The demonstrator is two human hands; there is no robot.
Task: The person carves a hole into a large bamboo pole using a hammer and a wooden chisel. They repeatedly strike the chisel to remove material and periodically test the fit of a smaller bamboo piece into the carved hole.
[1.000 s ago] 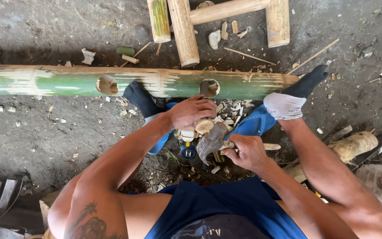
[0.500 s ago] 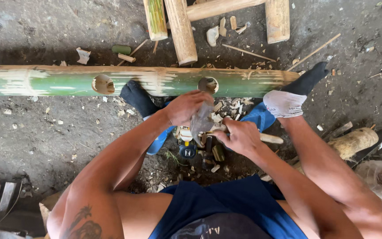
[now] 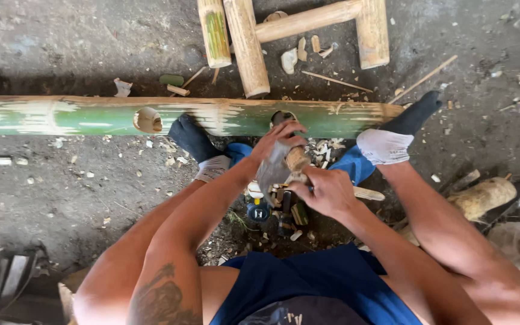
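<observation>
Head view: right hand (image 3: 327, 191) grips a blade (image 3: 272, 170) against a short wooden peg (image 3: 298, 159), which the left hand (image 3: 281, 139) clasps.

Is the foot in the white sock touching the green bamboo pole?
Touching. The head view shows the sock's dark toe pressed against the end of the bamboo pole.

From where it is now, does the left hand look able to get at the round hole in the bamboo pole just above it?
Probably yes. The left hand sits right below the near hole in the green bamboo pole, with nothing between them. It is, however, occupied gripping a short wooden piece with the right hand.
</observation>
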